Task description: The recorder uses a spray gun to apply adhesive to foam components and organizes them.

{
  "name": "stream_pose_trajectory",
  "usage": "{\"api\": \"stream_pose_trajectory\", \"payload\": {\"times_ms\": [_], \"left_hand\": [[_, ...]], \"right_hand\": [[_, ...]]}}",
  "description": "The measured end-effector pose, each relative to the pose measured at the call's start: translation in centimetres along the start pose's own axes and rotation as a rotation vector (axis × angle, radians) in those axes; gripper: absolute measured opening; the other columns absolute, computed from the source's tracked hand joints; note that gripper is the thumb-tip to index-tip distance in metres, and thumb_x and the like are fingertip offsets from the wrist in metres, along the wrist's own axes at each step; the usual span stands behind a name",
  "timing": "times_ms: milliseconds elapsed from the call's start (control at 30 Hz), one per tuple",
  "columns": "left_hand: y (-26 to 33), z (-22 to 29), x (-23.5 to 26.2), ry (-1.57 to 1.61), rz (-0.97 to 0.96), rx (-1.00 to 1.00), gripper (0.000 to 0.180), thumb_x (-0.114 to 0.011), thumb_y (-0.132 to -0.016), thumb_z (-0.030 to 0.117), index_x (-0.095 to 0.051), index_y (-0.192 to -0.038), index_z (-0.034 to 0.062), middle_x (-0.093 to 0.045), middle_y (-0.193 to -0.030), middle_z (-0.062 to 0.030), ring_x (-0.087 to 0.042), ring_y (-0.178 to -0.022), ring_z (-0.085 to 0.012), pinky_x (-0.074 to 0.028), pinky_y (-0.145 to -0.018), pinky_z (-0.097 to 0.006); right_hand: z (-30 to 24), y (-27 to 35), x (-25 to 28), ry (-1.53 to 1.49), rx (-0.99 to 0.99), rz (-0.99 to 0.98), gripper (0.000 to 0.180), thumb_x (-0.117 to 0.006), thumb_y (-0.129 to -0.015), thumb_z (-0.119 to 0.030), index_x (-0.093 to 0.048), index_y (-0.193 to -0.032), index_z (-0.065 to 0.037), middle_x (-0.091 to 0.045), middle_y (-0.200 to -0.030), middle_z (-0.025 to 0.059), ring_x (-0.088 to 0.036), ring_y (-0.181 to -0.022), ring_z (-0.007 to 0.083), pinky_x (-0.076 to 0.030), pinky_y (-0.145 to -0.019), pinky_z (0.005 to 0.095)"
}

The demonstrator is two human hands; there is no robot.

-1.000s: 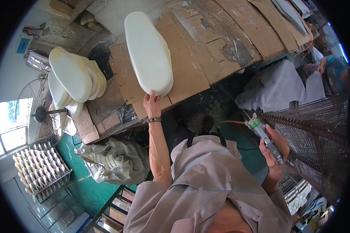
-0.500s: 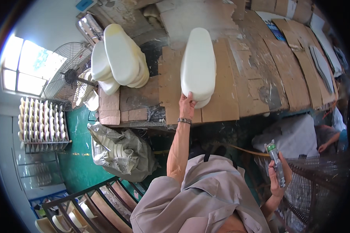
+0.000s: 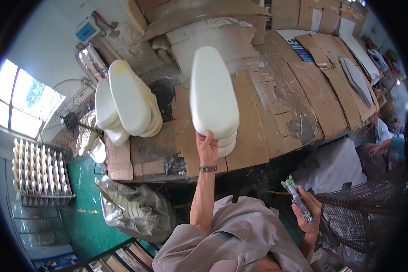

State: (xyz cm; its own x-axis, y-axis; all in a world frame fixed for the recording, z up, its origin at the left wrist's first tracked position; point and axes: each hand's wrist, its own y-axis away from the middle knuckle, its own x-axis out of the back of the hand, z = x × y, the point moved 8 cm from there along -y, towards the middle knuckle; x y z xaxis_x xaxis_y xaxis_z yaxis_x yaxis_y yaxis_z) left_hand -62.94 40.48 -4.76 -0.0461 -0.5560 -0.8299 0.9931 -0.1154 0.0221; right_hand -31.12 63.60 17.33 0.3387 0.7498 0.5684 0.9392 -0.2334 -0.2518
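My left hand (image 3: 207, 147) grips the near end of a long white foam pad (image 3: 214, 93), thumb on top and fingers underneath. The pad has a rounded outline and is slightly askew over more white pads (image 3: 227, 148), whose ends show below it. Off to the right, away from the table, my right hand (image 3: 311, 209) is closed around a metal spray gun (image 3: 296, 196) with a green collar. A second stack of white pads (image 3: 128, 99) stands on the left part of the table, some yellowed at the edges.
Cardboard sheets (image 3: 276, 122) cover the table. A fan (image 3: 71, 121) stands at the left, above a rack of white pieces (image 3: 41, 170). Near the table's front is a plastic-wrapped bundle (image 3: 133, 208). Another person's hand (image 3: 375, 150) shows at the far right, beyond a wire-mesh frame (image 3: 376, 204).
The view has tilted, so the table sits lower. The top pad has shifted left over the pads beneath in my left hand. My right hand has moved inward with the spray gun.
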Motion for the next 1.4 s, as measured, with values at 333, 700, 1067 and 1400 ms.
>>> {"api": "stream_pose_trajectory", "payload": {"times_ms": [333, 700, 1067, 1400], "left_hand": [[-28.7, 12.5, -6.7, -0.071, -0.222, -0.291, 0.046, -0.058, -0.099, 0.003, -0.044, -0.143, 0.0058, -0.057, -0.139, -0.0093, -0.059, -0.123, -0.0238, -0.054, -0.099, -0.040], [-36.0, 8.5, -2.8, -0.722, -0.179, -0.034, 0.035, -0.067, -0.097, 0.018, -0.058, -0.128, 0.0043, -0.066, -0.122, -0.0132, -0.065, -0.107, -0.0241, -0.055, -0.095, -0.046], [-4.9, -4.0, 14.9, -1.052, 0.005, 0.322, 0.090, -0.086, -0.079, 0.035, -0.041, -0.142, -0.0123, -0.055, -0.137, -0.0263, -0.055, -0.126, -0.0316, -0.045, -0.105, -0.039], [0.7, -5.5, 17.0, -1.067, 0.211, 0.258, 0.066, -0.084, -0.081, 0.018, -0.053, -0.133, -0.0076, -0.067, -0.102, -0.0105, -0.065, -0.086, -0.0174, -0.055, -0.074, -0.030]], "right_hand": [[-0.9, -1.5, -4.7, -0.027, -0.235, 0.111, 0.051, -0.069, -0.082, 0.000, -0.060, -0.132, 0.005, -0.064, -0.088, 0.0145, -0.060, -0.071, 0.0234, -0.048, -0.065, 0.0332], [-2.3, -6.2, -9.6, 0.018, -0.233, 0.062, 0.055, -0.072, -0.079, 0.001, -0.061, -0.132, 0.003, -0.064, -0.088, 0.0159, -0.063, -0.075, 0.0249, -0.049, -0.069, 0.0319], [-2.1, -8.7, -8.9, -0.009, -0.094, 0.039, 0.052, -0.071, -0.082, 0.001, -0.059, -0.133, 0.005, -0.068, -0.090, 0.0154, -0.067, -0.076, 0.0214, -0.052, -0.069, 0.0291], [-1.6, -4.6, -5.8, -0.086, -0.095, 0.109, 0.050, -0.071, -0.083, 0.001, -0.059, -0.132, 0.007, -0.066, -0.089, 0.0153, -0.067, -0.077, 0.0215, -0.052, -0.069, 0.0287]]}}
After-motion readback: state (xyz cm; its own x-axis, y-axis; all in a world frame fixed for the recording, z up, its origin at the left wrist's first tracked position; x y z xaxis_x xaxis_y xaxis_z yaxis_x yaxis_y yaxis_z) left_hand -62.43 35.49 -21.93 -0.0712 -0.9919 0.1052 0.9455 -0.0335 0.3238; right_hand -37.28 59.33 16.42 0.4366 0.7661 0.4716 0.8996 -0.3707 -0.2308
